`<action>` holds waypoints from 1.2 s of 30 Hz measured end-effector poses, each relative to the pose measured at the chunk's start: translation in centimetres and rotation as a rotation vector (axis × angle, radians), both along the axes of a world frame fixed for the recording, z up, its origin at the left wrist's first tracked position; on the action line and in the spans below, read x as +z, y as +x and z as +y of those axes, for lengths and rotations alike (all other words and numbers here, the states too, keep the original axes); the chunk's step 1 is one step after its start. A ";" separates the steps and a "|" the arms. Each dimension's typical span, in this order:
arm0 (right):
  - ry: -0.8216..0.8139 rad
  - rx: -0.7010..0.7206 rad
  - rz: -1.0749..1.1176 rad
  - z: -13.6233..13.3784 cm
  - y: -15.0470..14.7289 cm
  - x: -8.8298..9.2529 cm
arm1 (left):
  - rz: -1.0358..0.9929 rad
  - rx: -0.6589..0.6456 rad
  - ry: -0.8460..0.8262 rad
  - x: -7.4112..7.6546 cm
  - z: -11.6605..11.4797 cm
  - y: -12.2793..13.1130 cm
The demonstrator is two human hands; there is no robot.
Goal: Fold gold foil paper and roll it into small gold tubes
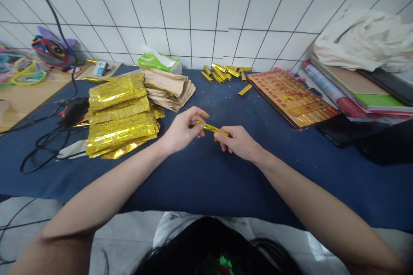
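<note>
A slim rolled tube of gold foil paper (213,128) is held level above the blue cloth, between my two hands. The thumb and fingers of my left hand (185,129) pinch its left end. My right hand (238,141) grips the right end, thumb on top and fingers curled beneath. To the left of my left hand lie overlapping stacks of gold foil sheets (121,116). Behind that hand sits a stack of brown paper sheets (167,88). Several finished-looking gold tubes (222,73) lie in a loose heap near the wall.
An orange-gold printed packet (292,96) lies at right, beside piled books (364,90) topped with white cloth (368,41). A green tissue pack (159,62) stands by the tiled wall. Black cables (45,146) and a dark device (75,111) occupy the left. The blue tablecloth (200,184) ends near my body.
</note>
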State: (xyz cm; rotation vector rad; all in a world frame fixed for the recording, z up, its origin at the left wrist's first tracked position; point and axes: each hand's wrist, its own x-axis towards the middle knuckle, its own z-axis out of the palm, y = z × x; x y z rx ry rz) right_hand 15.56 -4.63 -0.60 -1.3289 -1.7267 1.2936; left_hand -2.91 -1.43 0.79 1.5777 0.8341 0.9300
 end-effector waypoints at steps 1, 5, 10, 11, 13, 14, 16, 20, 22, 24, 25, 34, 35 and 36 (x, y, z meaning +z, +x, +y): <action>0.028 0.017 -0.062 -0.1 0.0 0.0 | -0.011 0.000 -0.004 0.0 0.0 0.0; 0.049 0.093 -0.145 -0.5 -0.4 0.0 | -0.178 0.053 -0.114 -0.1 0.0 0.2; 0.193 0.014 -0.124 -1.3 -1.3 -0.5 | -0.288 0.050 -0.342 -0.6 -1.2 1.5; 0.217 -0.001 -0.113 -1.5 -1.5 -0.6 | -0.272 0.031 -0.364 -0.7 -1.4 1.7; 0.242 -0.011 -0.103 -1.8 -1.8 -0.7 | -0.237 -0.007 -0.377 -0.8 -1.9 2.1; 0.245 -0.010 -0.106 -1.9 -2.0 -0.8 | -0.224 -0.018 -0.374 -0.9 -2.0 2.2; 0.245 -0.016 -0.116 -2.0 -2.2 -1.0 | -0.214 -0.015 -0.363 -0.9 -2.0 2.2; 0.239 -0.018 -0.089 -1.9 -2.4 -1.2 | -0.227 0.056 -0.374 -0.8 -1.4 1.8; 0.228 -0.015 -0.063 -1.8 -2.4 -1.1 | -0.245 0.104 -0.371 -0.6 -0.9 1.5; 0.215 -0.016 -0.028 -1.5 -2.2 -1.0 | -0.262 0.137 -0.364 -0.4 -0.4 1.1; 0.206 -0.025 -0.006 -1.3 -2.0 -0.9 | -0.267 0.143 -0.363 -0.3 -0.2 1.0; 0.307 -0.169 0.072 1.7 1.6 0.7 | 0.018 -0.096 -0.372 -0.1 -0.5 0.8; 0.311 -0.153 0.055 1.8 1.8 0.9 | 0.050 -0.137 -0.388 -0.2 -0.7 0.9; 0.308 -0.122 0.035 1.9 2.0 1.1 | 0.074 -0.169 -0.402 -0.3 -0.9 1.1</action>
